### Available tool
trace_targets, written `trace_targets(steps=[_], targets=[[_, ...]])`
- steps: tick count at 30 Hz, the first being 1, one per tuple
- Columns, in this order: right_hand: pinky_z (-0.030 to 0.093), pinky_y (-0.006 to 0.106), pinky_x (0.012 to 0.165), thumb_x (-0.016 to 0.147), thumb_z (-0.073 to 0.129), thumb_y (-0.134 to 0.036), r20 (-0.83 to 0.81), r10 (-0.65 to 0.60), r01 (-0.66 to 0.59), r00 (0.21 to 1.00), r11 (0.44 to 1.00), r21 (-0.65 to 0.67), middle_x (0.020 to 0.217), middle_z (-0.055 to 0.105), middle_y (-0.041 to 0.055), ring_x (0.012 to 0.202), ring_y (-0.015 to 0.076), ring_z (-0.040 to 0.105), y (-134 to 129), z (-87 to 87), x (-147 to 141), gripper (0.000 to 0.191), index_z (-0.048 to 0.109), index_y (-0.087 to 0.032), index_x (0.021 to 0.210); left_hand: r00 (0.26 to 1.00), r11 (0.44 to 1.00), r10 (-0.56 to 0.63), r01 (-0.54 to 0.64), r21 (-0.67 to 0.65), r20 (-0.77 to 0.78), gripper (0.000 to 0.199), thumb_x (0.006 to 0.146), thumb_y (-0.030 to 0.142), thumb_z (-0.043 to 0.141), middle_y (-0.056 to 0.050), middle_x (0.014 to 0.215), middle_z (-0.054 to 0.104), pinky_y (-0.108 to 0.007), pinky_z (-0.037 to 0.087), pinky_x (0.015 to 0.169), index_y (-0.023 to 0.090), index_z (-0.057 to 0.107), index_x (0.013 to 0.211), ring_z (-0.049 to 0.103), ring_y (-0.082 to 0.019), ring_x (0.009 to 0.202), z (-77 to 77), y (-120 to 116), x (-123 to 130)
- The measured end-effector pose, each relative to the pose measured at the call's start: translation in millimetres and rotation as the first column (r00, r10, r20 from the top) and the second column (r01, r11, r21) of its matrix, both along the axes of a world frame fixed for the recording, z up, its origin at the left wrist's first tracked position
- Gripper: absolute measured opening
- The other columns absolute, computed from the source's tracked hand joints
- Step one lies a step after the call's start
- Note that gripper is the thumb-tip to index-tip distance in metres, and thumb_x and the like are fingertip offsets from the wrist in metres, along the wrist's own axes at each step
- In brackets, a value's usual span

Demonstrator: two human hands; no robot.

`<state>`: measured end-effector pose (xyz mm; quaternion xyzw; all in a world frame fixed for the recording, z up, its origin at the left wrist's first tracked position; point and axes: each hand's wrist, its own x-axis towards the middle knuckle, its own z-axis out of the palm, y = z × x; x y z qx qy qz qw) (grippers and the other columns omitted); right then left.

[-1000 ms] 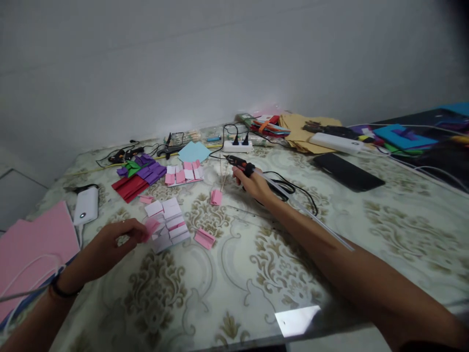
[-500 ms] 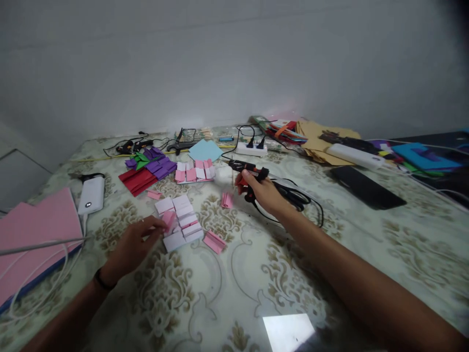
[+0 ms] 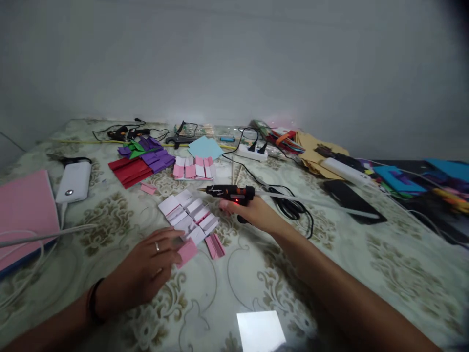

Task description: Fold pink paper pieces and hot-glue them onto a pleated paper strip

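Note:
My right hand is wrapped round the handle of a black hot glue gun. Its nozzle points left, over the far right of a block of white folded papers, and a small red light glows on its body. A long clear glue stick sticks out of its back. My left hand, with a ring and a dark wristband, has its fingertips on a pink folded paper piece at the near edge of the block. Another pink folded piece lies just right of it.
Red folded papers, purple ones and a pink-and-white strip lie behind. A white power strip and light blue paper are farther back. At left are a power bank and pink sheets; at right, a black phone.
My left hand has drawn the pink piece off the block toward me. The glue gun has come nearer and now points left over the block, which has turned.

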<state>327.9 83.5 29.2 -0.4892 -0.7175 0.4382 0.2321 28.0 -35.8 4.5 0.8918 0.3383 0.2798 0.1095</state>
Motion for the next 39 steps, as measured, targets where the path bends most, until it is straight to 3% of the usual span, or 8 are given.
trace_targets(steps=[4,10,13,17,20,27,33,39], targets=[[0.052,0.028,0.072,0.087,0.063,-0.063,0.076,0.020,-0.026,0.997,0.996,0.087,0.089,0.073,0.0026,0.081,0.0184,0.065,-11,4.0,-2,0.042,0.075,-0.023,0.093,0.998,0.999,-0.009,0.006,-0.044,-0.055,0.030,0.091,0.002,0.046,-0.002,0.099,0.071,-0.048,0.038,0.128,0.022,0.065,0.102,0.043,-0.023,0.149,-7.9,0,3],[0.046,0.024,0.060,0.090,0.063,-0.058,0.148,0.069,-0.088,0.987,0.988,0.128,0.073,0.062,0.0003,0.066,0.0135,0.057,-32,13.7,-6,0.039,0.063,-0.021,0.079,0.993,0.996,-0.084,0.082,-0.027,-0.086,0.024,0.090,0.004,0.050,-0.003,0.101,0.072,-0.038,0.035,0.131,0.018,0.068,0.099,0.060,-0.019,0.130,-17.8,5,6],[0.047,0.025,0.059,0.090,0.062,-0.058,0.163,0.021,-0.035,0.986,0.996,0.079,0.072,0.062,0.0012,0.066,0.0142,0.058,-47,4.9,-4,0.039,0.064,-0.021,0.078,0.993,0.997,-0.078,0.080,0.017,-0.087,0.023,0.090,0.006,0.052,-0.003,0.104,0.073,-0.038,0.035,0.131,0.018,0.068,0.102,0.062,-0.020,0.127,-20.2,6,9],[0.048,0.027,0.059,0.092,0.059,-0.059,0.163,-0.078,0.072,0.984,0.996,0.043,0.069,0.062,0.0021,0.067,0.0169,0.059,-62,-11.6,4,0.041,0.070,-0.020,0.089,0.985,0.995,-0.096,0.093,-0.024,-0.141,0.029,0.091,0.011,0.055,-0.003,0.114,0.073,-0.043,0.040,0.127,0.020,0.068,0.115,0.051,-0.025,0.143,-24.7,5,8],[0.049,0.027,0.062,0.091,0.061,-0.058,0.127,0.003,-0.003,0.992,1.000,0.000,0.074,0.064,0.0029,0.071,0.0170,0.060,-65,-15.1,4,0.040,0.070,-0.019,0.088,0.974,0.993,-0.106,0.092,-0.078,-0.202,0.036,0.090,0.011,0.056,-0.003,0.127,0.071,-0.046,0.040,0.127,0.021,0.065,0.124,0.043,-0.027,0.150,-27.1,3,6],[0.047,0.025,0.063,0.090,0.070,-0.044,0.056,0.137,-0.140,0.989,0.989,0.046,0.078,0.065,0.0017,0.069,0.0134,0.059,-68,-17.1,-13,0.025,0.067,-0.020,0.083,0.972,0.982,-0.148,0.121,-0.148,-0.183,0.051,0.086,0.010,0.055,0.003,0.139,0.067,-0.047,0.035,0.129,0.026,0.061,0.134,0.042,-0.027,0.151,-16.3,2,3],[0.041,0.024,0.060,0.093,0.068,-0.034,0.111,0.165,-0.179,0.980,0.976,0.123,0.070,0.054,-0.0009,0.063,0.0097,0.051,-69,-23.4,-18,0.026,0.059,-0.018,0.075,0.983,0.980,-0.102,0.073,-0.183,-0.152,0.043,0.088,0.011,0.058,0.005,0.131,0.072,-0.044,0.031,0.130,0.027,0.066,0.127,0.044,-0.024,0.150,-7.9,0,4],[0.042,0.024,0.065,0.094,0.065,-0.032,0.097,0.236,-0.251,0.967,0.947,0.202,0.072,0.056,-0.0002,0.068,0.0105,0.053,-66,-27.0,-21,0.021,0.063,-0.018,0.079,0.984,0.982,-0.100,0.073,-0.172,-0.151,0.036,0.085,0.012,0.063,0.008,0.129,0.072,-0.043,0.031,0.130,0.027,0.068,0.117,0.043,-0.023,0.150,-7.7,-1,2]])
